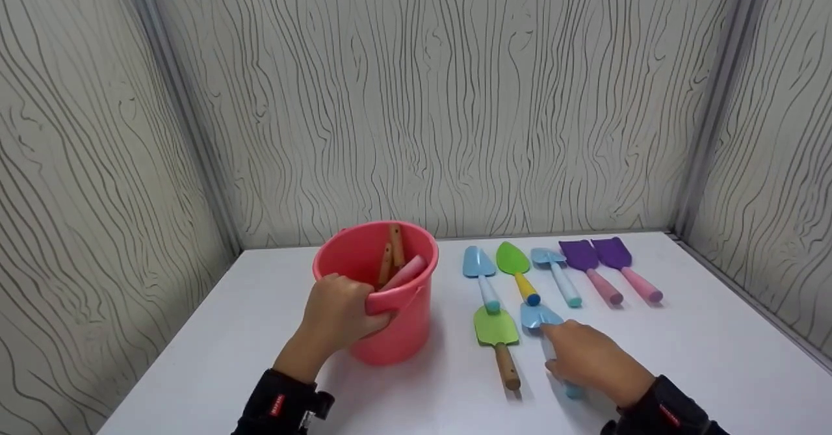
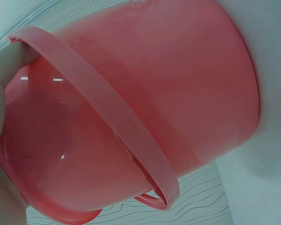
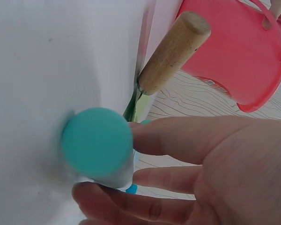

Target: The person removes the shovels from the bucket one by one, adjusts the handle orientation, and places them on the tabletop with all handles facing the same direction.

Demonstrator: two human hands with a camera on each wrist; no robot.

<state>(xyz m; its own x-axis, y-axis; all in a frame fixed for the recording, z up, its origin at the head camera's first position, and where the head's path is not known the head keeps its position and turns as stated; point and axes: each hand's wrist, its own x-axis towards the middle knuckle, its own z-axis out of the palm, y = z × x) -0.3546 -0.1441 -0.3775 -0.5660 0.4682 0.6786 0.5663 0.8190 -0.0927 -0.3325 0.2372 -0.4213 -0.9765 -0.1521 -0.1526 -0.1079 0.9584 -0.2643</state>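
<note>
My left hand grips the near rim of a pink bucket, thumb on the outside; the rim and bail fill the left wrist view. Two wooden handles and a pink handle stick up inside it. My right hand lies over the handle of a light blue trowel flat on the table, index finger stretched toward the blade. In the right wrist view its teal handle end sits between thumb and straight fingers.
A green trowel with a wooden handle lies just left of my right hand. Behind it lies a row of a blue trowel, a green shovel, a blue rake and two purple shovels. Walls close in on three sides of the white table.
</note>
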